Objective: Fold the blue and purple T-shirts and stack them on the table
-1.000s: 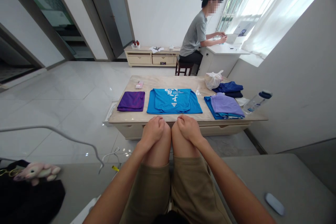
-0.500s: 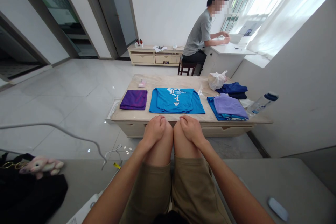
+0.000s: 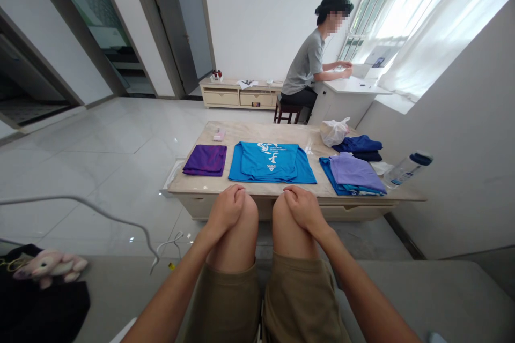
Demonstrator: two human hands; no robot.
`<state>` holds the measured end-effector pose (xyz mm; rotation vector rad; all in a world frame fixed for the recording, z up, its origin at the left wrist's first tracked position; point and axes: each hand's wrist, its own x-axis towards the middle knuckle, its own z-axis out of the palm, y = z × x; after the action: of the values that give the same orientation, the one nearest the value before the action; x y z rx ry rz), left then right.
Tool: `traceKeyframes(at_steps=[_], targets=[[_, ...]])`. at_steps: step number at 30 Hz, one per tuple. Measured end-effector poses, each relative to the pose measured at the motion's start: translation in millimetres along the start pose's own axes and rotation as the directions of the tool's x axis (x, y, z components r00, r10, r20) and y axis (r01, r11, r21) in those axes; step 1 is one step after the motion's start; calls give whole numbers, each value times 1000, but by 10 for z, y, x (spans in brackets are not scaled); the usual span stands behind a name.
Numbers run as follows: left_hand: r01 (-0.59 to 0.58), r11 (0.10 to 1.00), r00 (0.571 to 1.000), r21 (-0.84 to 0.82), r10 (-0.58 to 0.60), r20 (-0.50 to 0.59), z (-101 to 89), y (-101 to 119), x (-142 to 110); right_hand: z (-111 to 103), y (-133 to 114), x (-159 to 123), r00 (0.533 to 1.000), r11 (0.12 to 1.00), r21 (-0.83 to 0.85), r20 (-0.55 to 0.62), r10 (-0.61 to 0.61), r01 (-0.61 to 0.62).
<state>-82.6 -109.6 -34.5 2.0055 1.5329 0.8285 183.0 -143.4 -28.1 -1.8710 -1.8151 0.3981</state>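
My left hand rests on my left knee, its fingers curled together in a loose fist. On my right knee lies my right hand, closed in the same way. Neither hand shows anything in it. Just beyond them, a folded blue T-shirt with white print lies on the coffee table. To its left is a folded purple cloth. A stack on the right has a lavender folded garment over blue ones.
Dark blue folded clothes, a white plastic bag and a tilted water bottle are at the table's right. A person sits at a white desk behind. A pink plush toy and a grey cable are left.
My knees have moved apart, each hand moving outward with its knee. The view has tilted slightly up, so the table sits lower. The clothes have stayed in place.
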Motion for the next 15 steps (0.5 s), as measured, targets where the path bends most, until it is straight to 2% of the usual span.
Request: traceKeyframes(at_steps=[2,4,8,11,13,15], targets=[[22,999,1000,-35,-22,-1,-109,-77,-23,-163,122,118,997,996,-86,74,19,-13],[45,997,999,-62,-45,-10,-214,-164,-53,-340,197,350,989,982,-187,141,53,-26],[95,991,994,-98,-99,-40,-396,-346,-114,-526,204,1082,993,969,-248,106,51,-24],[120,990,991,-73,-123,-46,-536,-449,-139,-429,315,1604,993,970,-234,73,89,-69],[110,993,994,28,-110,-8,-632,-459,-105,-294,538,1819,982,964,-230,101,160,-134],[73,978,995,195,-83,47,-685,-387,18,-155,862,1912,960,946,-240,122,254,-219]])
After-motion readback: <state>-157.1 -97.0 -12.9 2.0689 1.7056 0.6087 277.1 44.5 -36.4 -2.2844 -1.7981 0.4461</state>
